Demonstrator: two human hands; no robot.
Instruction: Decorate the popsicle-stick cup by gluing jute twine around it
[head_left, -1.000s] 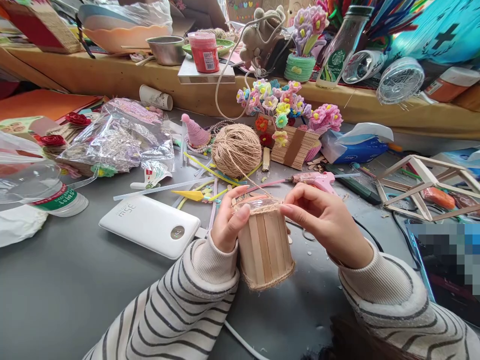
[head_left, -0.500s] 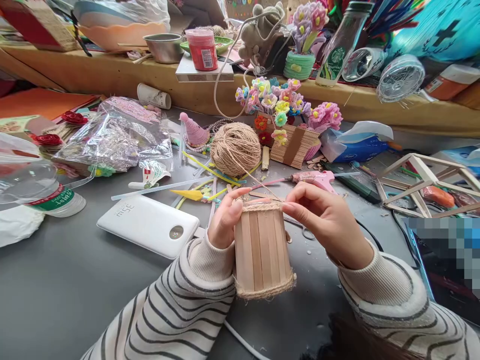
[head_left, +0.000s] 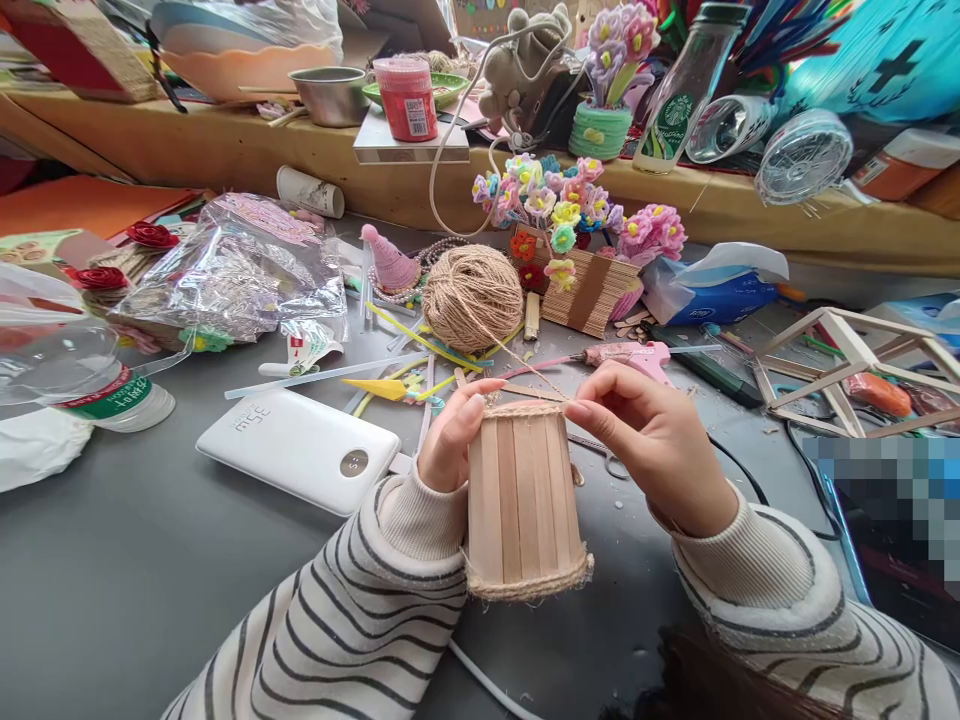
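Low in the middle of the frame, the left hand [head_left: 452,443] and the right hand [head_left: 654,447] hold a stick-clad cup [head_left: 523,505] between them, above the grey table [head_left: 120,590]. The left hand's fingers curl around the cup's upper left edge, and the right hand pinches its upper right rim with fingertips and thumb. The cup is upright, tipped slightly away, with jute cord wound around its top and bottom edges. A thin strand runs from the rim up to the twine ball [head_left: 472,297] just above the hands. A pink glue gun [head_left: 628,357] lies right of the ball, near the right hand. A white power bank [head_left: 298,450] lies left of the left hand. A stick basket of flowers [head_left: 592,288] stands further up, right of centre.
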